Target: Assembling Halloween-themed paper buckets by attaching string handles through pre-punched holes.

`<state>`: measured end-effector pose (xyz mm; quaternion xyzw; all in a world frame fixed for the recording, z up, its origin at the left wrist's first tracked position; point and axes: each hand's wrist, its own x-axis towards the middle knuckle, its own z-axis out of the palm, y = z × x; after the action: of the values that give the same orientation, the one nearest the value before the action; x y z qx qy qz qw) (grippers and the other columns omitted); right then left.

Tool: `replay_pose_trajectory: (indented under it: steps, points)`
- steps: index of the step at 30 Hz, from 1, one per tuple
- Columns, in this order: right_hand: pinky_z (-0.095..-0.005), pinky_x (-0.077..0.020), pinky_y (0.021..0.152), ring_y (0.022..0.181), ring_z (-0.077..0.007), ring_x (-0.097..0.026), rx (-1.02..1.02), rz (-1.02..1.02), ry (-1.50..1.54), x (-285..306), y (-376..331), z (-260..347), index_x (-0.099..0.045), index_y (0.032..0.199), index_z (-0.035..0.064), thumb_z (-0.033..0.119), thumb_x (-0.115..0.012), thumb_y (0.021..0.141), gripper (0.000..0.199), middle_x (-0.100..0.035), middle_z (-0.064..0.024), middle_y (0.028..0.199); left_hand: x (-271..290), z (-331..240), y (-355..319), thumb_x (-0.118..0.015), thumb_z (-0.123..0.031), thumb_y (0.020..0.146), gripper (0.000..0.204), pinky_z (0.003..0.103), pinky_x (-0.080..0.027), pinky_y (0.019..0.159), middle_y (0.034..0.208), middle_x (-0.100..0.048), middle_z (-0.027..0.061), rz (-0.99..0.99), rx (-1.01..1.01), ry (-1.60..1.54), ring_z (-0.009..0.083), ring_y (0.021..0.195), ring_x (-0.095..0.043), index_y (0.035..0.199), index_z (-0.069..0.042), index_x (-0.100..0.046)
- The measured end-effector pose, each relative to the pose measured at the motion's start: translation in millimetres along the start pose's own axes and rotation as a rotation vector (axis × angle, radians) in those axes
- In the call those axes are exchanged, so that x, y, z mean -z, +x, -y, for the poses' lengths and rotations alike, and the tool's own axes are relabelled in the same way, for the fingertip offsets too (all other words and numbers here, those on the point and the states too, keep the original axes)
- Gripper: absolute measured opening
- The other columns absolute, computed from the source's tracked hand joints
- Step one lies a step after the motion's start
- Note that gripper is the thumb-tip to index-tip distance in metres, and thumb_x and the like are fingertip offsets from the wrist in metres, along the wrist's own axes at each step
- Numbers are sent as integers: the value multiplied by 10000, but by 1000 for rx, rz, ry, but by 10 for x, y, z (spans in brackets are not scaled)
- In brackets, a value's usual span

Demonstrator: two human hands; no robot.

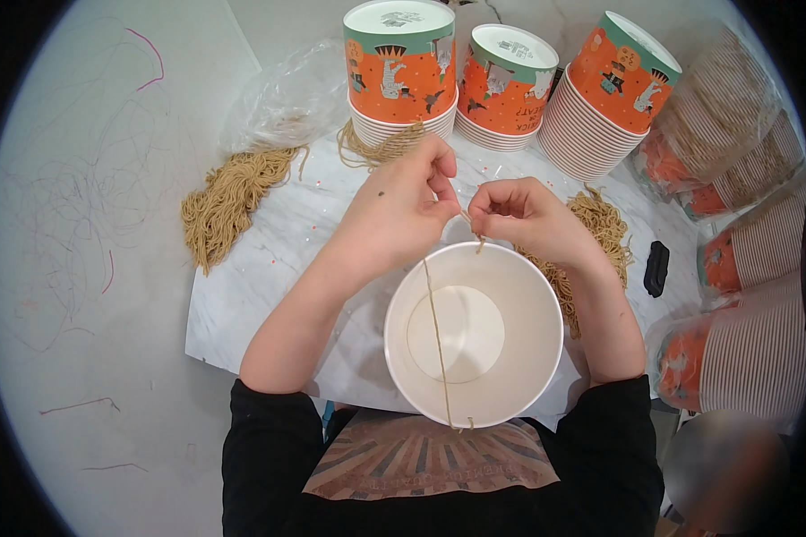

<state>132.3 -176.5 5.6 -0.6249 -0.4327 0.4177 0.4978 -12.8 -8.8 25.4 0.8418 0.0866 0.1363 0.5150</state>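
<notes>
Thin tan cord [437,340] is pinched in closed fingertip grips of left hand [403,206] and right hand [527,215] near far rim, strung across round, smooth white tub [530,336] by marble-patterned table [242,291].

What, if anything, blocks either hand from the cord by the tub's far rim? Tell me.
Nothing visible does: the left hand and right hand both pinch the tan cord by the white tub's far rim.

A small black object [656,268] lay on the marbled surface [228,309]. A clear bag [288,100] sat crumpled toward the back left.
</notes>
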Motion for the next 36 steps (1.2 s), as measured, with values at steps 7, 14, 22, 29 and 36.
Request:
replay_pose_trajectory:
  steps: [7,14,22,29,36]
  points:
    - [-222,-495,731,775,-43,-616,-96,112,96,44,-20,5,-703,906,-2,79,-662,877,95,-696,7,842,125,-89,-76,-663,52,812,294,242,-402,599,808,-608,10,-93,44,124,56,643,-476,975,-69,-449]
    - [-238,-493,801,819,-65,-637,-155,277,347,143,41,-58,-714,923,6,64,-682,855,95,-713,0,883,208,-219,-127,-620,11,767,229,432,-499,699,755,-661,111,-99,48,319,325,766,-675,955,-47,-504]
    - [-224,-484,745,805,-53,-615,-75,346,245,143,27,-52,-711,923,-5,17,-724,857,71,-697,0,867,282,-84,-57,-635,-21,774,193,450,-511,706,776,-684,122,-262,-14,602,341,790,-690,948,-53,-558]
    - [-290,-459,854,933,-129,-567,176,197,-235,143,-195,309,-741,985,18,44,-783,822,170,-656,-27,1000,430,-41,-96,-697,-54,811,212,395,-528,716,856,-707,103,-104,19,492,260,771,-686,992,-37,-588]
    - [-394,-422,1014,1180,-272,-480,442,479,-489,-47,-340,418,-774,1050,154,113,-865,703,361,-512,-90,1338,544,-63,-163,-685,-10,825,231,371,-525,778,994,-693,86,-180,-49,614,241,850,-674,1040,-32,-603]
